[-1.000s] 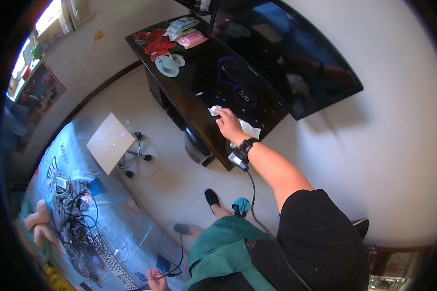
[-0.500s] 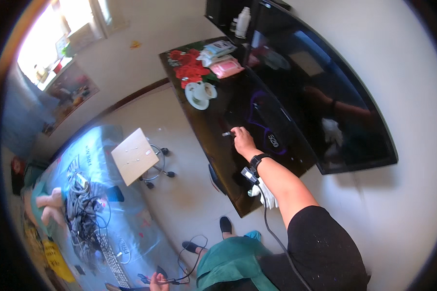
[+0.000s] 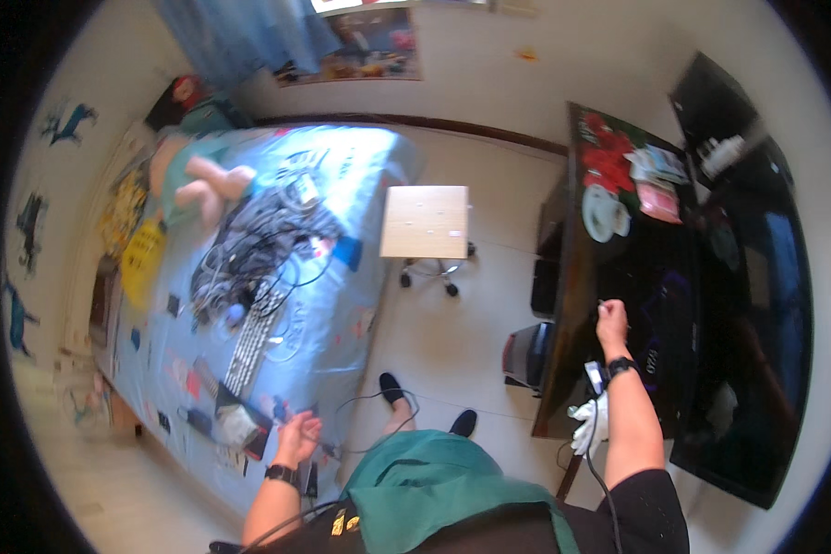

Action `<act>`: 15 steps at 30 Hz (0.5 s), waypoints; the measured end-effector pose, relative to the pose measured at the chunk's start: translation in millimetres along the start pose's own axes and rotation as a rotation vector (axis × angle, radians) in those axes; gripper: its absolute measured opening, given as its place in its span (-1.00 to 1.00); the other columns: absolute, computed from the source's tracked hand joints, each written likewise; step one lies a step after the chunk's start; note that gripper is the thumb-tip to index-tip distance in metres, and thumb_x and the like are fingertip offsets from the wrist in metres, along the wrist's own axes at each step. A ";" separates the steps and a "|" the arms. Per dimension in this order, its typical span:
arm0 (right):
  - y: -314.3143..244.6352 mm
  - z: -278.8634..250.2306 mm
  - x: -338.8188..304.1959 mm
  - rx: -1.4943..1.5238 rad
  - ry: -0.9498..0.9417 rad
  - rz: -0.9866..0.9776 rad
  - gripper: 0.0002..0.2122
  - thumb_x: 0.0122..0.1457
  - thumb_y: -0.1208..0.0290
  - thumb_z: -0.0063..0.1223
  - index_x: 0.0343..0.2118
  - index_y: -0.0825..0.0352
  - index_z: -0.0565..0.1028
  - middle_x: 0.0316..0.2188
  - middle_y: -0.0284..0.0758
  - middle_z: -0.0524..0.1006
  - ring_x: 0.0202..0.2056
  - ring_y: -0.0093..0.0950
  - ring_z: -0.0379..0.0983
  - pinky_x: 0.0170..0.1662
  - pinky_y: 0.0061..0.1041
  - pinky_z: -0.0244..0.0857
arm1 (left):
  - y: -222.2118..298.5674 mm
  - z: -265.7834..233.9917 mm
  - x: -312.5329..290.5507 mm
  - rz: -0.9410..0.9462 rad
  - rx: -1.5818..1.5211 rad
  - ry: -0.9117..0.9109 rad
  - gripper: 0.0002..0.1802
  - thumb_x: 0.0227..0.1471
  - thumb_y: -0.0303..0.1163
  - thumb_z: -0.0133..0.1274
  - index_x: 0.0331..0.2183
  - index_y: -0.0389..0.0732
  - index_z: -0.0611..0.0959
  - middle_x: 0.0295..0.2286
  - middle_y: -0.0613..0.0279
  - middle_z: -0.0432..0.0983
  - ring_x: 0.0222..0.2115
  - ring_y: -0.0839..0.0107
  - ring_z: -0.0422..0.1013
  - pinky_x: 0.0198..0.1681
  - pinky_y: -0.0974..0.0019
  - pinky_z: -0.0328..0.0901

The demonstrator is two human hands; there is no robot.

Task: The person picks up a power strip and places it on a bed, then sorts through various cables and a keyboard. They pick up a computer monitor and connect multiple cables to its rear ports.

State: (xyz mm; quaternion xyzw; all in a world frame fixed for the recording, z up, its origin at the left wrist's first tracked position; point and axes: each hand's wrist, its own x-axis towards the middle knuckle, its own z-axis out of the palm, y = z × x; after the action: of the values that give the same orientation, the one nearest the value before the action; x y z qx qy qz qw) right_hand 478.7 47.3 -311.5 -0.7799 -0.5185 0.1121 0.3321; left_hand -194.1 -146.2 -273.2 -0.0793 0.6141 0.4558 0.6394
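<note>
My right hand (image 3: 611,325) is closed over the dark desk (image 3: 563,369), its fingers pinching a small piece too blurred to name; its tip looked silvery in the earlier view. Close to that wrist lies a cable connector (image 3: 595,377), its black cable running down along my forearm. White gloves (image 3: 589,425) rest at the desk's near end. Over the bed's near edge, my left hand (image 3: 297,438) is turned palm up with curled fingers on a thin black cable (image 3: 331,451). The cable loops across towards my legs.
On the blue-covered bed (image 3: 342,277) lie a tangle of cables (image 3: 249,240), a white keyboard (image 3: 252,346) and a doll-like figure (image 3: 198,185). A wheeled stool (image 3: 425,222) stands between bed and desk. The desk carries a white cup and saucer (image 3: 605,214), wipes packs (image 3: 657,201) and a large black screen (image 3: 757,295).
My view has swung left, bringing the bed and my left forearm further into sight. My right hand still pinches the small piece above the desk, and the left hand stays with the cable.
</note>
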 end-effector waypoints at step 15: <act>-231.9 180.9 -111.0 0.635 -0.919 0.763 -0.79 -0.01 0.42 0.04 -0.26 0.27 0.43 -0.54 -0.49 0.42 -0.65 -0.73 0.16 -0.68 -0.77 -0.02 | 67.7 -29.9 59.0 -0.116 -0.098 0.121 -0.70 0.10 -0.29 -0.34 -0.25 -0.27 0.39 -0.46 0.00 0.40 -0.47 0.23 0.36 -0.50 0.33 0.24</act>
State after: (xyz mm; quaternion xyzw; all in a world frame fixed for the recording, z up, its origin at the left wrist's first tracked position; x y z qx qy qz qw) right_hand 165.9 78.0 -319.6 -0.6459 -0.2372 0.6889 0.2280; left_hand -271.5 -98.6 -299.7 -0.1732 0.6228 0.4420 0.6218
